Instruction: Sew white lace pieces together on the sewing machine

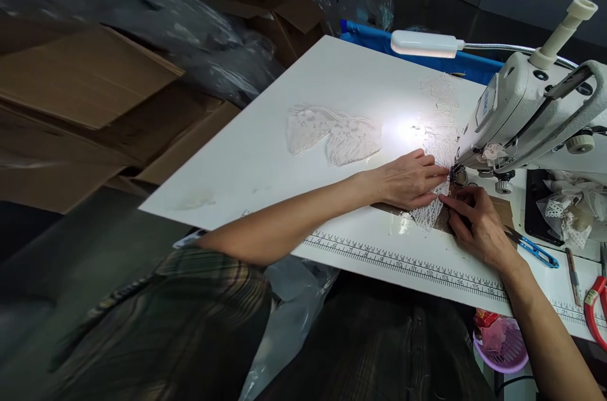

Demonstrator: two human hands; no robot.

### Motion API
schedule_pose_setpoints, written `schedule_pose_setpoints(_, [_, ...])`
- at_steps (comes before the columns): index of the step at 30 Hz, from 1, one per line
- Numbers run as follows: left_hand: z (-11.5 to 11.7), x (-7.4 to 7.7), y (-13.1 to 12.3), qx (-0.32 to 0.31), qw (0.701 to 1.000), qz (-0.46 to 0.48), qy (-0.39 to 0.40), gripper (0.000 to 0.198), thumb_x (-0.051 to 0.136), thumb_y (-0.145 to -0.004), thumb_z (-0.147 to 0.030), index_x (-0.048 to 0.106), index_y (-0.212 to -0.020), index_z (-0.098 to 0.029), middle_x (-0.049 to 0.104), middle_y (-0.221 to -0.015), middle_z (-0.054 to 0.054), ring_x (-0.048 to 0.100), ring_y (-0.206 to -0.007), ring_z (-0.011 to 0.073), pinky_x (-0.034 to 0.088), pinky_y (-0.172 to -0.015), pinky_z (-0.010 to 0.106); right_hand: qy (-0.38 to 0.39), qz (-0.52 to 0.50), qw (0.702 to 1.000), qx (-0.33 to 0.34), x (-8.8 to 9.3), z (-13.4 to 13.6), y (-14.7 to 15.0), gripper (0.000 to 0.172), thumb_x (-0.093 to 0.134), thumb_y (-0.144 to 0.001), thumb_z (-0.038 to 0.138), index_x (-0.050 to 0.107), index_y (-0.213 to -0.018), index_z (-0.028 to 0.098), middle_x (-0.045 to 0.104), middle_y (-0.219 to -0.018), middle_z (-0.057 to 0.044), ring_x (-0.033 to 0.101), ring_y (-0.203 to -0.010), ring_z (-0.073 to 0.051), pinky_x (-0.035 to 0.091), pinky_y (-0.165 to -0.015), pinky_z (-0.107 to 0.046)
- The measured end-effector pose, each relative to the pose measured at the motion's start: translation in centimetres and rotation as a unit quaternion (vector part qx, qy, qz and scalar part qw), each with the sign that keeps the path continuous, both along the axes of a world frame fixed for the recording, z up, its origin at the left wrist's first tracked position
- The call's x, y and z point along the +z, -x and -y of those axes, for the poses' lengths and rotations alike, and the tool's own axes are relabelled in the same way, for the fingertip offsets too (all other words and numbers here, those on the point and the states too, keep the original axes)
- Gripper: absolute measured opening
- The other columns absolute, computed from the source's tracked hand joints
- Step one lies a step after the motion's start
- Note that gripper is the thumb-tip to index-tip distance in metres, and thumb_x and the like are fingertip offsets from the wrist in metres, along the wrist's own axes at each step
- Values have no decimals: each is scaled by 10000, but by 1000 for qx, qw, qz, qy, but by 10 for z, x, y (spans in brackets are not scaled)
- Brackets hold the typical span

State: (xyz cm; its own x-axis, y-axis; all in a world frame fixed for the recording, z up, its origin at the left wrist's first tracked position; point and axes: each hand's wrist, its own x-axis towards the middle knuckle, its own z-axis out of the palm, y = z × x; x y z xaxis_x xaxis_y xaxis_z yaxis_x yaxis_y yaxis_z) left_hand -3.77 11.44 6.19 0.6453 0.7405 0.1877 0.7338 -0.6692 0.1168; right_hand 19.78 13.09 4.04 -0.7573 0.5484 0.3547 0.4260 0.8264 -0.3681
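Note:
A strip of white lace point(428, 214) lies on the table under the needle area of a white sewing machine point(515, 97). My left hand point(408, 179) rests flat on this lace, fingers stretched toward the presser foot. At the lace's right edge, my right hand point(480, 224) is closed, index finger and thumb at the fabric just in front of the foot. The needle itself is hidden behind my fingers. Farther left, a separate pair of joined lace pieces point(353, 140) lies on the tabletop. More lace point(441, 92) extends toward the back, past the lamp's bright spot.
A white lamp point(424, 44) hangs over the table point(265, 173), whose front edge carries a printed ruler point(403, 263). Blue thread snips point(538, 252), red-handled scissors point(595, 309) and lace scraps point(571, 208) lie right. A purple basket point(509, 353) sits below; cardboard boxes point(85, 78) stand left.

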Motion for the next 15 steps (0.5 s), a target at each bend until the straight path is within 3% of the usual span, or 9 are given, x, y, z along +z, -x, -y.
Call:
schedule_pose_setpoints(6, [1, -4, -1, 18, 999, 34, 13, 364, 478, -955, -322, 645, -1243, -175, 595, -1395, 129, 566, -1007, 260, 352, -875, 389, 28, 8, 1000, -1, 2, -1, -1, 365, 513, -943, 243, 704, -1251, 286, 586, -1103, -124, 590, -896, -227, 578, -843, -476])
schedule_pose_setpoints(15, [2, -9, -5, 28, 1000, -2, -8, 398, 424, -982, -327, 627, -1268, -140, 567, -1434, 142, 556, -1101, 282, 308, -1000, 436, 0, -7, 1000, -4, -1, -2, -1, 334, 509, -940, 216, 733, -1184, 262, 567, -1087, -116, 607, -939, -221, 585, -854, -427])
